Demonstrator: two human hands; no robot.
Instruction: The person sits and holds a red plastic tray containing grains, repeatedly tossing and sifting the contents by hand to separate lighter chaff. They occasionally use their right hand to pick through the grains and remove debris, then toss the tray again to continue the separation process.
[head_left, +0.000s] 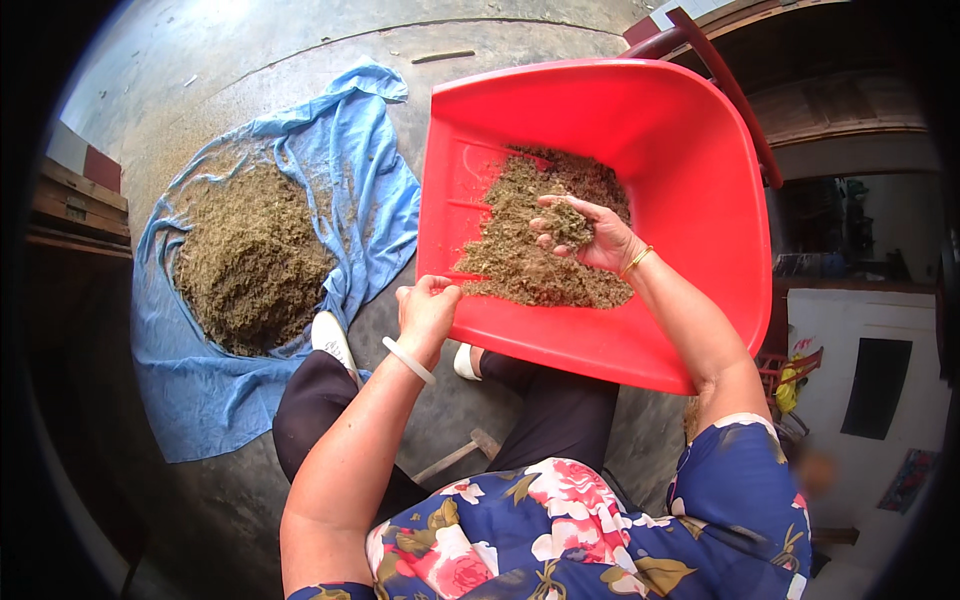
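Observation:
A large red plastic scoop-shaped tub (705, 202) lies before me, with loose dried, crumbled plant material (525, 262) in it. My right hand (589, 232), palm up with curled fingers, holds a small heap of the same material above the pile. My left hand (431, 304) is closed at the tub's near left edge, its fingertips pinched together at the rim; whether a bit of material is between them cannot be told. To the left, a bigger mound of brownish-green plant material (251, 255) rests on a rumpled blue cloth (225, 405) on the floor.
A stick (442, 56) lies on the concrete floor beyond the tub. Behind the tub's right side stands a dark red chair frame (724, 82). A wooden-handled tool (457, 454) lies between my legs. Wooden furniture (79, 202) stands at the far left.

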